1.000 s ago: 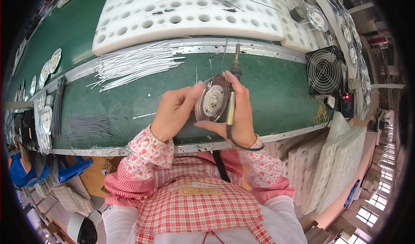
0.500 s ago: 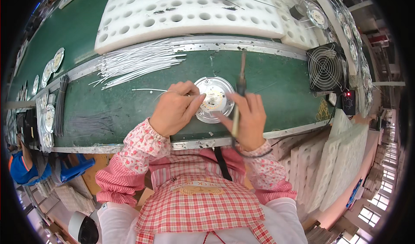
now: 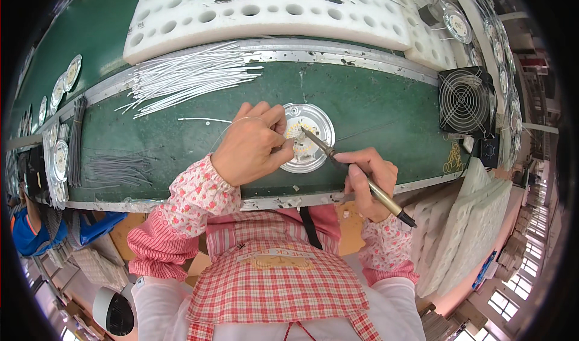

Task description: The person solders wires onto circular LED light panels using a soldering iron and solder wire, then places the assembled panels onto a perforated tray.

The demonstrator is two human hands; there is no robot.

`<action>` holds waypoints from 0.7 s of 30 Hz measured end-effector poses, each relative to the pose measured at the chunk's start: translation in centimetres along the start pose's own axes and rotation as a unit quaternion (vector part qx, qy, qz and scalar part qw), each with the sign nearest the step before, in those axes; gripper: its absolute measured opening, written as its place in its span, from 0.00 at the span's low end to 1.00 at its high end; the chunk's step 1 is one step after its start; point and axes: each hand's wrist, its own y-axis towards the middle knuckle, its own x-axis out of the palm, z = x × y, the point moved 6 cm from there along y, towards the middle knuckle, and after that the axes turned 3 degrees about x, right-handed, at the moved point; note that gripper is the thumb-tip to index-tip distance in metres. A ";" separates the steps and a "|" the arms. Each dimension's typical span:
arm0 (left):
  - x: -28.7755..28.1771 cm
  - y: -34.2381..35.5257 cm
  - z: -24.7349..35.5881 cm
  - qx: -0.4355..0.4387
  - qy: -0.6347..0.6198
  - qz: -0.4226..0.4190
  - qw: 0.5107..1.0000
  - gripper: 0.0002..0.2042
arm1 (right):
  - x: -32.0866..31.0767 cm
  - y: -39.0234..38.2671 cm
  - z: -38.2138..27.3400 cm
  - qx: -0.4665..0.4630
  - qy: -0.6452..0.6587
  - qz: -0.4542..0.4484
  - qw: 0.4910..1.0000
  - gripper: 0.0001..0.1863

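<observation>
A round silver disc with a white LED board [image 3: 318, 149] lies on the green bench in front of me. My left hand [image 3: 256, 142] is closed in a pinch over the disc's left side. A thin white wire [image 3: 205, 120] runs to that hand from the left, and a thin strand loops over its back. The pinched fingertips are partly hidden. My right hand [image 3: 374, 178] is closed around a soldering iron [image 3: 386, 200], held slanted like a pen. Its dark tip meets the middle of the board, close to my left fingertips; I cannot tell whether it touches.
Behind the disc lie many white wires [image 3: 187, 78], with grey wires [image 3: 120, 171] at the left. A holed white foam block [image 3: 259, 24] stands beyond a metal rail. To the right are a black fan [image 3: 463, 99], yellow rubber bands [image 3: 452, 157] and upright foam sheets [image 3: 464, 226].
My right hand has turned the soldering iron from tip-away to tip-down on the board and shifted right and nearer me. My left hand remains at the disc's left side.
</observation>
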 end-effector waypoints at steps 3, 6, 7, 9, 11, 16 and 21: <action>0.1 0.0 0.1 -0.001 0.011 0.006 1.000 0.13 | -0.1 -0.1 -0.1 0.025 -0.001 -0.016 1.000 0.11; 0.1 -0.1 0.1 -0.001 0.016 0.006 1.000 0.11 | 0.0 -0.4 0.5 0.065 0.044 -0.008 0.997 0.12; 0.2 -0.1 0.2 0.000 0.014 0.005 1.000 0.10 | 0.0 -0.4 0.9 0.082 0.076 0.005 0.994 0.12; 0.2 -0.1 0.2 -0.001 0.009 0.015 1.000 0.09 | -0.1 -0.5 1.7 0.098 0.107 0.021 0.989 0.13; 0.1 -0.1 0.1 0.000 0.004 0.021 1.000 0.09 | -0.5 -0.3 2.8 0.133 0.156 0.043 0.978 0.14; 0.2 -0.1 0.0 -0.015 -0.004 0.019 1.000 0.09 | -0.8 0.4 4.0 0.135 0.203 0.034 0.969 0.14; 0.4 0.2 0.3 -0.026 0.019 0.022 0.999 0.10 | -0.6 -0.3 3.2 0.084 0.128 0.004 0.988 0.14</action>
